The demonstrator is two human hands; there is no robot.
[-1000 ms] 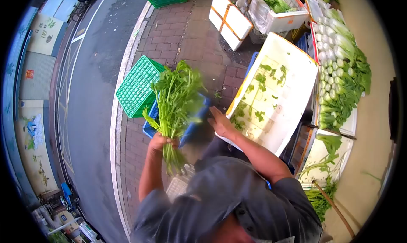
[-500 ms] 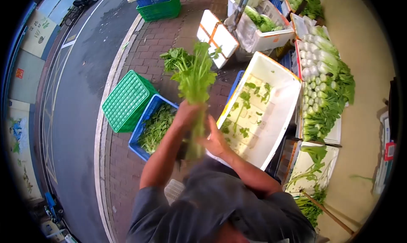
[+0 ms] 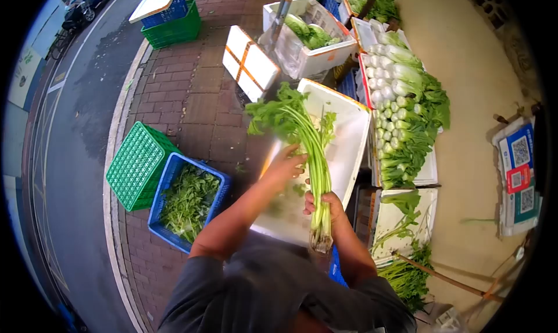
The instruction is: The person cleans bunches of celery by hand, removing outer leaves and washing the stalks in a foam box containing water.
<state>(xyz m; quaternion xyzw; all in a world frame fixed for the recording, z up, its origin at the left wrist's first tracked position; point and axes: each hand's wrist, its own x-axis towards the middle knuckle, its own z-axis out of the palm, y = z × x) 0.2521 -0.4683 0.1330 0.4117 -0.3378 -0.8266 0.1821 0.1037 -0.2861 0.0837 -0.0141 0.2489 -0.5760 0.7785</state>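
My right hand (image 3: 328,208) is wrapped round the lower stalks of a celery bunch (image 3: 315,164), just above its brown root end. The bunch stands over the white foam box (image 3: 356,123), leaves up and leaning left. Beside the middle of the stalks is my left hand (image 3: 283,165), fingers apart and slightly blurred, with nothing gripped in it. Part of the box floor is hidden behind the bunch and my arms.
A blue crate (image 3: 224,184) of leafy greens and an upturned green crate (image 3: 136,164) are at the left. Ahead are a taped foam lid (image 3: 250,62) and a box of cabbages (image 3: 325,57). Stacked vegetables (image 3: 401,112) line the right side, near a wall with payment signs (image 3: 519,179).
The celery has passed from my left hand to my right hand and moved right, over the foam box. My left hand has opened. The view has shifted right.
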